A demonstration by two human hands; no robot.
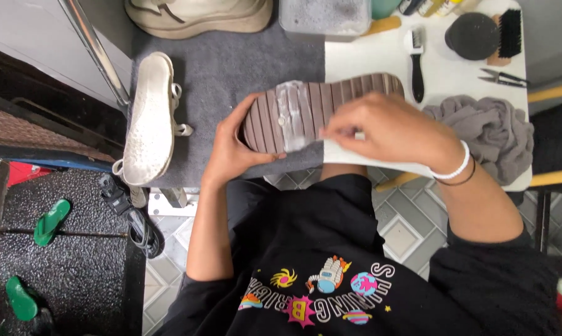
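Black shirt [355,249] with colourful space pictures fills the bottom of the view, closest to the camera. Above it, the left hand [231,149] grips the heel end of a shoe [318,109] that is turned sole up, with the thumb on the brown ribbed sole. This shoe lies across the edge where a grey mat [231,68] meets a white table [442,74]. The right hand [386,127] is closed with fingertips pinched on something small and pale at the sole; I cannot tell what it is. On the mat, to the left, a white shoe [149,121] lies sole up. A grey cloth [492,127] sits just beside the right hand, and a small brush [416,59], a black round sponge [472,35] and small scissors [502,78] lie further back.
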